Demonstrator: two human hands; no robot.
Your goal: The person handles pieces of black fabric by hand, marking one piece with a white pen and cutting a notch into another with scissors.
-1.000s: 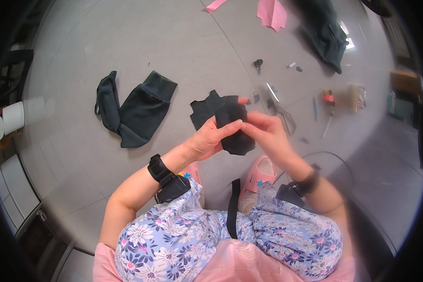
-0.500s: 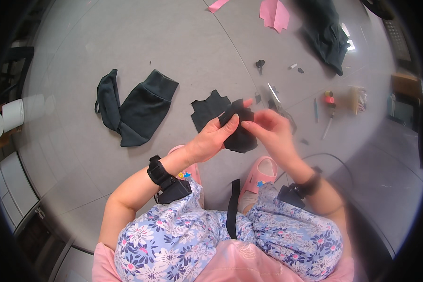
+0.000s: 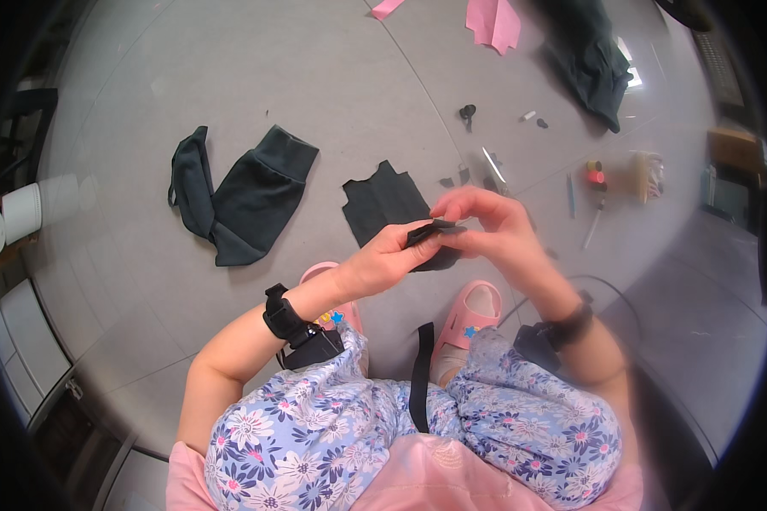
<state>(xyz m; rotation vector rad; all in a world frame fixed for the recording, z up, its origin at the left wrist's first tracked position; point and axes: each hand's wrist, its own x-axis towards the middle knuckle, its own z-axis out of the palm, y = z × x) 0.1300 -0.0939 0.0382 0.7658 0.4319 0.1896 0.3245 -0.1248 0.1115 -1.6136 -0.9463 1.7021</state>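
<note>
A small piece of dark cloth [image 3: 437,259] is folded between my hands, above the floor in front of my feet. My left hand [image 3: 382,258] grips it from the left, thumb on top. My right hand [image 3: 501,228] meets the cloth's right edge, thumb and forefinger bent in a pinch. Whether those fingers hold cloth or something finer, such as a needle, is too small to tell. Just beyond my hands, a flat dark cut piece of cloth [image 3: 386,200] lies on the floor. Scissors [image 3: 493,169] rest to its right, partly hidden by my right hand.
A dark cuffed garment piece [image 3: 266,194] lies at left. Pink cloth [image 3: 493,24] and a larger dark garment [image 3: 592,77] lie at the far right. Thread spools [image 3: 595,173], a blue stick-shaped tool [image 3: 571,196] and a clear container [image 3: 650,176] are on the right.
The cloth has tipped from facing me to nearly edge-on, with a fold now on top. My right fingers have shifted to its upper right edge.
</note>
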